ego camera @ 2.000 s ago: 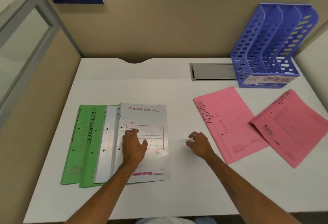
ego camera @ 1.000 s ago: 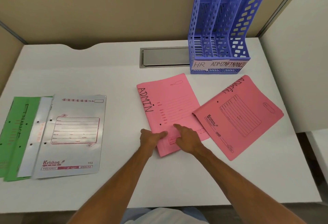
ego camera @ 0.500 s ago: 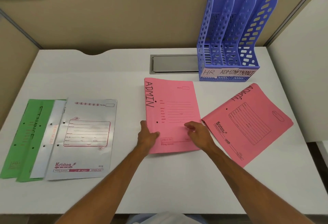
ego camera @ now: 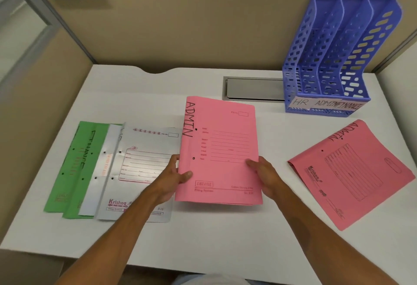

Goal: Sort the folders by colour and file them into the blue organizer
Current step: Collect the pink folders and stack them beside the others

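1. L hand (ego camera: 174,177): bare, uncovered to wrist.
2. R hand (ego camera: 267,175): bare, same config.
3. L forearm (ego camera: 117,228): bare along full visible length; slim, tapers twd wrist.
4. R forearm (ego camera: 316,232): bare, matching build.
5. Garment (ego camera: 209,281), btm edge ctr: pale fabric, whitish w/ light-blue tint; small strip only, type can't be ID'd.
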Motion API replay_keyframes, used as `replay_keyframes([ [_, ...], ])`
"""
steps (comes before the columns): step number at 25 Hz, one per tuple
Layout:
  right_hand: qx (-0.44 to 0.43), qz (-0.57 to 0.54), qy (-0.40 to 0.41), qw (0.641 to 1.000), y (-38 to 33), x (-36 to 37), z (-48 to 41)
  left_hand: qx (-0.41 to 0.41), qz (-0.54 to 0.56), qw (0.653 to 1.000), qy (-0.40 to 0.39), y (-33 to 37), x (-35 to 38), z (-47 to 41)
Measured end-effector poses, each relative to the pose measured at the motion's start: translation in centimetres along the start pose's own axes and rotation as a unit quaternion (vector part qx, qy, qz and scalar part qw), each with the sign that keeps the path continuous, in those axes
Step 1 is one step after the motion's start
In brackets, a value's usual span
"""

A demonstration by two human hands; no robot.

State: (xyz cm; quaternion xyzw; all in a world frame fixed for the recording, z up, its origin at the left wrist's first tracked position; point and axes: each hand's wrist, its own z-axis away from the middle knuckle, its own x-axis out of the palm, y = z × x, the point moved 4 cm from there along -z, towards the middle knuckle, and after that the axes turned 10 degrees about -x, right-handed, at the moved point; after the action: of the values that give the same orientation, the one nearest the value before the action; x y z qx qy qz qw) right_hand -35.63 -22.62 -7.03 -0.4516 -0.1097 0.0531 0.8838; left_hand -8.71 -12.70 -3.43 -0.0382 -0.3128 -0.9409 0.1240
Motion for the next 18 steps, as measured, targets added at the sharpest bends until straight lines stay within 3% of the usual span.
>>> replay_keyframes([
  [4, 0.008, -0.05, -0.017, 0.999, 1.3, 2.3, 0.6, -0.027, 0.08, 0.996, -0.026, -1.8, -1.8, 0.4],
  [8, 0.02, -0.028, -0.008, 0.999, 2.7, 4.7, 1.4, -0.032, 0.022, 0.998, 0.053, -3.4, -3.5, 0.5],
  [13, -0.002, 0.129, 0.0, 0.992, 4.7, 7.6, 1.7, -0.044, -0.115, 0.984, 0.13, -5.3, -8.4, 1.7],
  [18, -0.014, 0.24, -0.003, 0.971, 6.2, 11.6, 1.2, -0.018, -0.164, 0.964, 0.208, -5.9, -11.7, 2.5],
])
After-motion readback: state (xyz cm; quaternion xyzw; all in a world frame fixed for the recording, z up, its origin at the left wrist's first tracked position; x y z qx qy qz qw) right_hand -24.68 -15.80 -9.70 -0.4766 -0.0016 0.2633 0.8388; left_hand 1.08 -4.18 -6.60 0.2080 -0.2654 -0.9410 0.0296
